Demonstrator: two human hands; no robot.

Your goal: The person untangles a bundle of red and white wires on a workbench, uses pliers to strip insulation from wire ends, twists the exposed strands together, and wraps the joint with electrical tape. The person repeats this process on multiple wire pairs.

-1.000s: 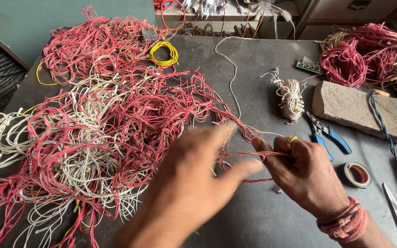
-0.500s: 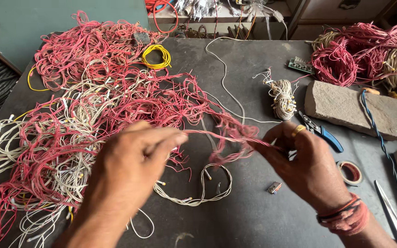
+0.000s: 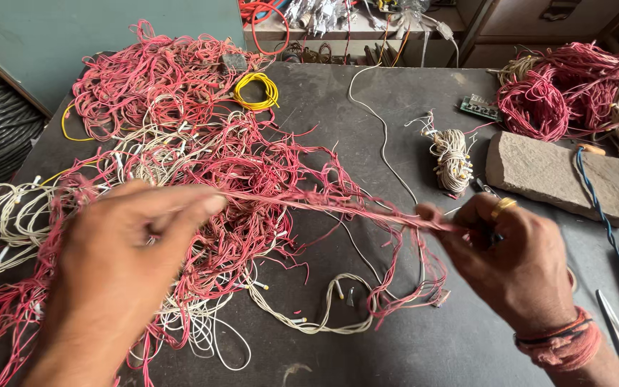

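Your left hand (image 3: 120, 265) pinches 1 end of a bunch of red wires (image 3: 324, 204), and your right hand (image 3: 514, 261) grips the other end, so the bunch runs taut between them above the dark table (image 3: 424, 93). Under it lies a big tangle (image 3: 180, 179) of red and white wires. Near your right hand sit a small white bundle (image 3: 453, 158) and a flat stone (image 3: 564, 175). A yellow coil (image 3: 256, 89) lies at the tangle's far edge.

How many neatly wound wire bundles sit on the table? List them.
2: a yellow wire coil at the far edge of the red tangle, and a white wound bundle left of the stone slab. Others may be hidden.
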